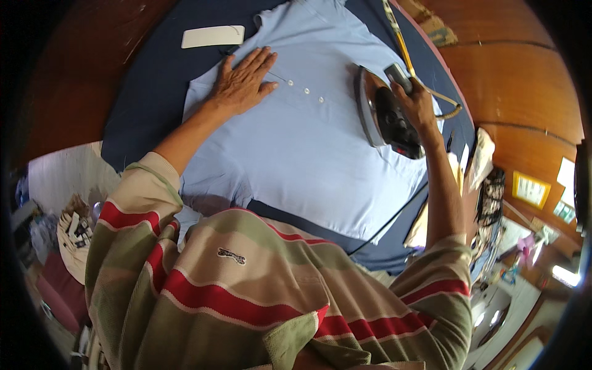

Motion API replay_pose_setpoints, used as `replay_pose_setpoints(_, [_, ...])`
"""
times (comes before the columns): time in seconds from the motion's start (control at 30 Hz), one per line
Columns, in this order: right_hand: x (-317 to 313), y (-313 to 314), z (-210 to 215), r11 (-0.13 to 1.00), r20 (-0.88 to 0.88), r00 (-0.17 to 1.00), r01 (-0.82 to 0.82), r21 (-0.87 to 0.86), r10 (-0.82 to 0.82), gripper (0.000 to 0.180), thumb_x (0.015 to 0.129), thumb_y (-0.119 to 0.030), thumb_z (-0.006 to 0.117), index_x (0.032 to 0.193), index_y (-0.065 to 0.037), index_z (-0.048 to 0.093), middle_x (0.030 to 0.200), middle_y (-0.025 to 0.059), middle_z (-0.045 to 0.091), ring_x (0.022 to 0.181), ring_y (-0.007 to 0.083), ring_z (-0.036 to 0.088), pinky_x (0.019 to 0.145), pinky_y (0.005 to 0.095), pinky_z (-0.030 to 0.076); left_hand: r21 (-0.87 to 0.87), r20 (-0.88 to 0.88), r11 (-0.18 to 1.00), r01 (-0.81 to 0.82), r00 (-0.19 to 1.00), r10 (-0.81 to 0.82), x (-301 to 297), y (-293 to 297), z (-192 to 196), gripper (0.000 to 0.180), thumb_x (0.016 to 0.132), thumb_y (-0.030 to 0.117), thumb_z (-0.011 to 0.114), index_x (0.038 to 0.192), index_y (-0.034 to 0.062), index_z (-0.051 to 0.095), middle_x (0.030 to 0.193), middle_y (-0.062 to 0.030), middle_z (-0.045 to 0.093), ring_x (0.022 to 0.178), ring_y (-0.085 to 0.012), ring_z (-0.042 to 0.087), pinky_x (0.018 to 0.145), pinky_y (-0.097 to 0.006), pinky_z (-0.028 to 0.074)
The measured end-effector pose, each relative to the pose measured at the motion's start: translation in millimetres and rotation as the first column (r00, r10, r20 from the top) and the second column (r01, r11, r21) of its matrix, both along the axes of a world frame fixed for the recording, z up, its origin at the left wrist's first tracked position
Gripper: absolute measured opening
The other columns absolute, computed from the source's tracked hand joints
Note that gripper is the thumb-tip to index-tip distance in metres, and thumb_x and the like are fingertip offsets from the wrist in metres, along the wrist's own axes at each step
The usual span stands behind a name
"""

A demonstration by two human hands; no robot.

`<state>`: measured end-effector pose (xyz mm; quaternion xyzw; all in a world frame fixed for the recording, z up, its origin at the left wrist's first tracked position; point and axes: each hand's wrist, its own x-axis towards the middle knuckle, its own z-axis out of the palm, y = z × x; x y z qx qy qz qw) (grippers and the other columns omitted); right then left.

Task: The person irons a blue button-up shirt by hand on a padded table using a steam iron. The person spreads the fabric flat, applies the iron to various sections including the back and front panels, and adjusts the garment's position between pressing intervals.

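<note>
A light blue shirt lies spread over a dark navy cloth, with several small white buttons down its front. Flat on the fabric near the buttons rests my left hand, its fingers stretched out. My right hand grips the handle of a clothes iron, dark-bodied with a pale soleplate. The iron is on the right part of the shirt, tilted up on one side; whether its edge touches the fabric I cannot tell. Near my left hand lies a white card tag with a thin string.
The navy cloth covers a table with a curved edge. A tan cord loops by the iron, and a dark cable crosses the near right. Wooden panels stand at the right. A cloth bag sits at the lower left.
</note>
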<state>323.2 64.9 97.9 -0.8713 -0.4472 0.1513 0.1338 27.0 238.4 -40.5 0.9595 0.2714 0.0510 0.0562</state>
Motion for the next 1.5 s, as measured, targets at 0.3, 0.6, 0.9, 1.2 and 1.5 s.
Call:
replay_pose_setpoints(0.3, [-52, 81, 49, 0.885, 0.022, 0.885, -0.464, -0.030, 0.465, 0.048, 0.084, -0.042, 0.061, 0.106, 0.001, 0.060, 0.081, 0.0132, 0.065, 0.068, 0.0208, 0.062, 0.066, 0.0319, 0.049, -0.110, 0.259, 0.895, -0.431, 0.857, 0.445, -90, 4, 17, 0.052, 0.094, 0.036, 0.033, 0.142, 0.0160, 0.027, 0.146, -0.0026, 0.029, 0.137, -0.0186, 0.022, 0.106, -0.047, 0.013])
replay_pose_setpoints(0.6, [-105, 160, 2, 0.691, 0.104, 0.683, -0.718, -0.084, 0.723, 0.048, 0.081, -0.047, 0.054, 0.107, -0.007, 0.062, 0.078, 0.0169, 0.066, 0.070, 0.0273, 0.067, 0.068, 0.0341, 0.054, -0.116, 0.147, 0.790, -0.603, 0.776, 0.614, -138, -19, 3, 0.050, 0.095, 0.037, 0.032, 0.141, 0.0162, 0.031, 0.144, -0.0022, 0.034, 0.135, -0.0193, 0.025, 0.105, -0.050, 0.014])
replay_pose_setpoints(0.9, [-90, 161, -5, 0.597, 0.007, 0.602, -0.791, -0.132, 0.799, 0.050, 0.080, -0.046, 0.058, 0.103, -0.002, 0.060, 0.075, 0.0195, 0.065, 0.069, 0.0290, 0.066, 0.068, 0.0351, 0.053, -0.110, 0.251, 0.811, -0.575, 0.774, 0.582, -98, 11, 17, 0.040, 0.091, 0.034, 0.046, 0.127, 0.0164, 0.050, 0.122, -0.0036, 0.055, 0.116, -0.0213, 0.047, 0.099, -0.044, 0.026])
replay_pose_setpoints(1.2, [-80, 143, 4, 0.650, -0.073, 0.666, -0.743, -0.158, 0.743, 0.043, 0.077, -0.042, 0.062, 0.099, -0.005, 0.060, 0.075, 0.0164, 0.066, 0.070, 0.0279, 0.066, 0.070, 0.0356, 0.051, -0.184, 0.153, 0.916, -0.357, 0.910, 0.386, 41, 105, 25, 0.045, 0.078, 0.033, 0.062, 0.119, 0.0147, 0.056, 0.112, -0.0046, 0.057, 0.111, -0.0231, 0.051, 0.093, -0.045, 0.033])
replay_pose_setpoints(1.5, [-77, 143, 1, 0.623, -0.005, 0.632, -0.766, -0.158, 0.775, 0.045, 0.078, -0.044, 0.061, 0.096, -0.003, 0.060, 0.072, 0.0159, 0.065, 0.067, 0.0280, 0.065, 0.066, 0.0355, 0.052, -0.431, 0.285, 0.883, -0.188, 0.900, 0.331, 44, 139, 12, 0.016, 0.078, 0.013, 0.061, 0.090, 0.0076, 0.053, 0.087, -0.0083, 0.061, 0.085, -0.0258, 0.060, 0.073, -0.037, 0.045])
